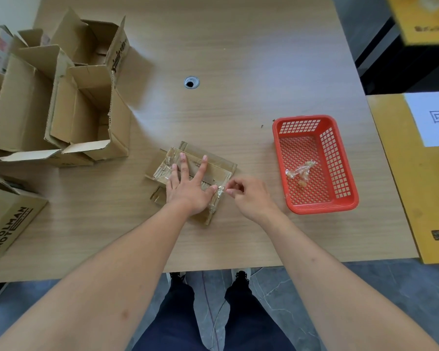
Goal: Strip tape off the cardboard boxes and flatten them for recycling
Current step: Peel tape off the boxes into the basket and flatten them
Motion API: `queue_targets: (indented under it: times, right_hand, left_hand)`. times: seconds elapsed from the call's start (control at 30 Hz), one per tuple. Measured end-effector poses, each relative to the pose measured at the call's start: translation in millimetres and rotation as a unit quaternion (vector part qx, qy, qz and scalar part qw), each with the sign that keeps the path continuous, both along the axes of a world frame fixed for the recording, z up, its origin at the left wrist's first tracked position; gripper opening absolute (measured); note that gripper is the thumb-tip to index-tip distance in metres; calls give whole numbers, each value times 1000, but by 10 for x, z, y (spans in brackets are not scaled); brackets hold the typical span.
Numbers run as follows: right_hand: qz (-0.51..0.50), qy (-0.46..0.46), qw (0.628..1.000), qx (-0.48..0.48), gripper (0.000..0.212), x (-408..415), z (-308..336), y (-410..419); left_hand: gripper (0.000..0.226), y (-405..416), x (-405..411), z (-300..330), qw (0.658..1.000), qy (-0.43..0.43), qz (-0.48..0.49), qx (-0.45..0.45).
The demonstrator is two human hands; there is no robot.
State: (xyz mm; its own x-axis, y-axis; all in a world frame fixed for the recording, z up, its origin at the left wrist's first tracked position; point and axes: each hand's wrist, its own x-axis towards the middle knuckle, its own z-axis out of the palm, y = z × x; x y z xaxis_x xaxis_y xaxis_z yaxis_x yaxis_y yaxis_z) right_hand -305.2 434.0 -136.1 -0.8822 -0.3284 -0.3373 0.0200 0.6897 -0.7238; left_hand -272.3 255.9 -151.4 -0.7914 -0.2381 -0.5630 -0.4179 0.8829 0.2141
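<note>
A small flattened cardboard box [219, 168] lies on the wooden table [238, 59], near its front edge. My left hand [188, 187] presses flat on the box with fingers spread. My right hand [249, 196] is just right of it and pinches a strip of clear tape [219, 192] that runs along the box's right edge. Part of the box is hidden under my left hand.
A red plastic basket [340, 198] with crumpled tape pieces [299, 172] stands to the right. Several open cardboard boxes [61, 97] crowd the left side, and one printed box [8, 219] sits at the front left. A yellow bin [403, 173] stands beyond the table's right edge.
</note>
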Motion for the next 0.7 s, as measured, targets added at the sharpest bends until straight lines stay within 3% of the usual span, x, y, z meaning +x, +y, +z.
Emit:
queue_targets:
  times: [0.17, 0.33, 0.47, 0.53, 0.7]
  right_hand:
    - [-77, 32, 991, -101, 16, -56, -111, -206]
    - [3, 146, 989, -4, 24, 6, -234, -272]
    - [27, 190, 981, 33, 30, 76, -178, -229]
    - [54, 186, 981, 33, 16, 84, -197, -210]
    - [62, 125, 990, 31, 24, 128, -205, -198]
  left_hand:
    - [79, -34, 45, 17, 999, 27, -14, -27]
    - [75, -88, 63, 40, 997, 48, -35, -56]
    - [77, -192, 68, 51, 997, 37, -72, -18]
    - [76, -251, 89, 54, 994, 37, -100, -12]
    - [68, -327, 175, 91, 988, 28, -154, -2]
